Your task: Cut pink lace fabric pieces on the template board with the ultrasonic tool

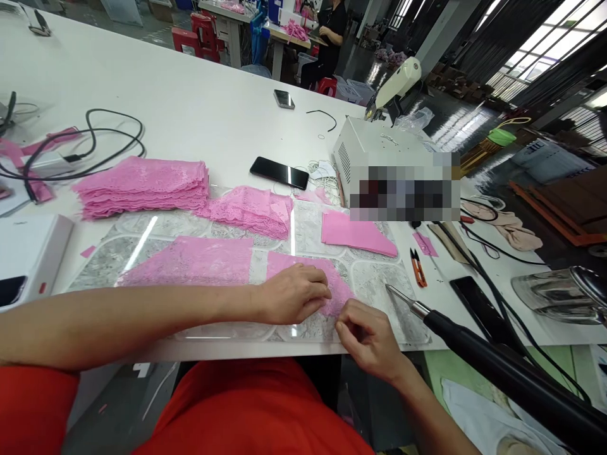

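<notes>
A flat pink lace piece (339, 287) lies on the clear patterned mat (379, 278) in front of me. My left hand (296, 294) rests on it with the fingers curled closed against the lace; the fingertips are partly hidden. At its lower right edge, my right hand (370, 335) is closed in a pinch, with thumb and forefinger on the lace border. Another pink lace piece (213, 259) is spread flat to the left, partly behind my left forearm. Beyond it are a tall stack of folded pink lace (147, 183) and a smaller lace pile (256, 208).
A black pen-shaped tool (455, 332) with a metal tip reaches in from the right. Orange thread snips (418, 268), pink cut panels (355, 232), a black phone (279, 172) and a grey machine box (379, 148) stand around. Cables (114, 129) curl at left. Someone sits at a far table.
</notes>
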The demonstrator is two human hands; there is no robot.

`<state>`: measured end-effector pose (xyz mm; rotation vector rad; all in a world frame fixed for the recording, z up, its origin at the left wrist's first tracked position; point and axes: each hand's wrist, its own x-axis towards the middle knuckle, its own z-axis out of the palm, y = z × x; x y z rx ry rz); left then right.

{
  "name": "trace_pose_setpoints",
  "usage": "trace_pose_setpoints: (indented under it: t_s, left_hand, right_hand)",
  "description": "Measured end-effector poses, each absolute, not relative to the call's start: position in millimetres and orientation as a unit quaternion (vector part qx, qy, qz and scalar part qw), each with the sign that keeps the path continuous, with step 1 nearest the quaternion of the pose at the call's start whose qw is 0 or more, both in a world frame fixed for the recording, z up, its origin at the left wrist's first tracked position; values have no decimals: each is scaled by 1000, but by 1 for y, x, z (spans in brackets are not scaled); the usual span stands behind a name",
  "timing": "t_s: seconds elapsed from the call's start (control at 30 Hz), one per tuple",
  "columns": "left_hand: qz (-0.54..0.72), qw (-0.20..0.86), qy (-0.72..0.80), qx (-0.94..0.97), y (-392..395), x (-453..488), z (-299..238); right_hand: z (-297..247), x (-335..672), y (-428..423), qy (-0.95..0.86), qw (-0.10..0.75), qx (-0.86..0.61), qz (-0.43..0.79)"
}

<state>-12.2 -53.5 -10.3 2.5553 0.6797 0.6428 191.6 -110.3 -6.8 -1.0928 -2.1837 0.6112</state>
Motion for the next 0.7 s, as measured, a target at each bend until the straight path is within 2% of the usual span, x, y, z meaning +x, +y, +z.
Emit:
trace_pose_setpoints:
  t_s: [0.1, 0.3, 0.57, 0.7]
  left_hand:
    - [244, 203, 237, 918, -50, -31, -1]
    - [192, 178, 246, 933, -57, -79, 7]
    - [179, 140, 210, 951, -75, -92, 4]
    - [181, 111, 206, 955, -80, -105, 7]
  right_hand:
    - [1, 198, -109, -824, 291, -419, 247]
    - [0, 203, -102, -813, 224, -489, 224]
    - [0, 168, -99, -866, 249, -381, 207]
    - [-1, 179, -93, -858, 268, -402, 176]
